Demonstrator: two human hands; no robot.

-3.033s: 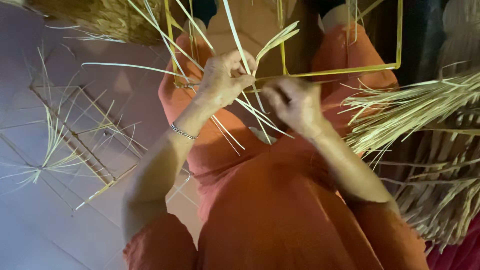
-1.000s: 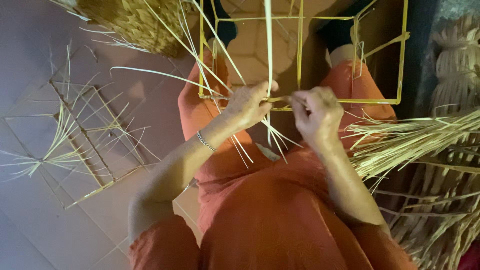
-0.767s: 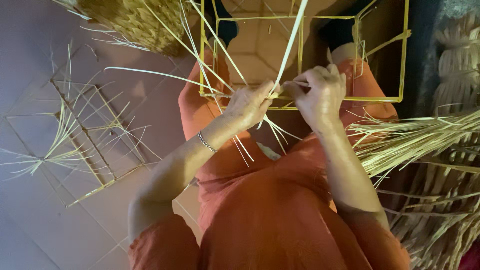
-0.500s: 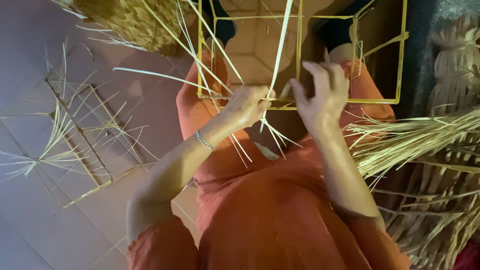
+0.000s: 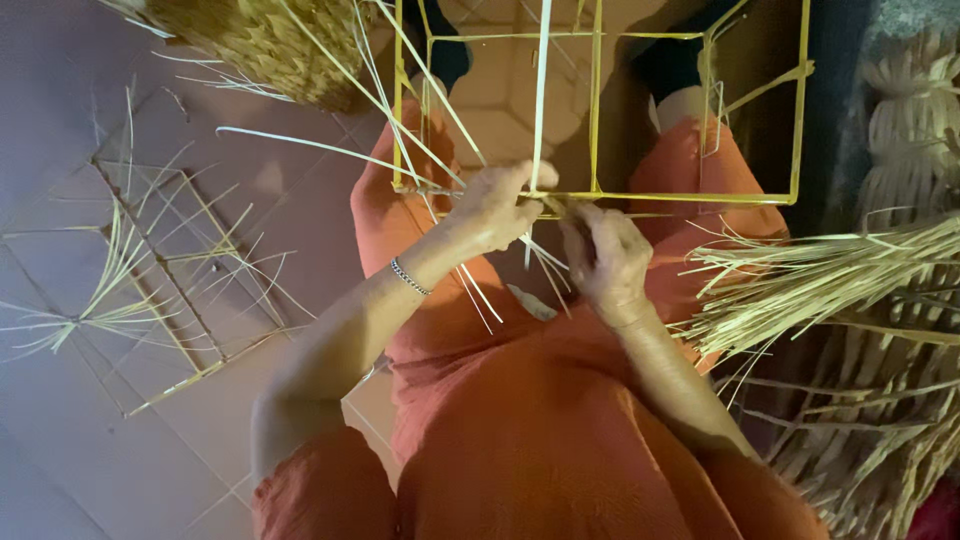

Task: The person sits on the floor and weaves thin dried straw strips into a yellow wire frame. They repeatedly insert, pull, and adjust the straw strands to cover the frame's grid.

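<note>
A yellow wire frame (image 5: pixel 795 120) shaped like a box rests over my orange-clad knees. My left hand (image 5: pixel 495 205) pinches a pale straw strip (image 5: pixel 540 90) against the frame's near bar, and the strip rises straight up across the frame. My right hand (image 5: pixel 605 255) is closed on the same bar just beside it, fingers curled over strips wrapped there. More loose strips (image 5: pixel 455 270) hang and fan out under my left hand. A thin bracelet sits on my left wrist.
A thick bundle of straw (image 5: pixel 820 285) lies at my right, with woven straw work (image 5: pixel 890 440) below it. A second wire frame with stray strips (image 5: pixel 165 280) lies on the tiled floor at left. A heap of straw (image 5: pixel 265 45) sits at top left.
My right hand has dropped from an open, raised pose and closed on the frame's near bar. The upright strip has swung from leaning right to nearly vertical.
</note>
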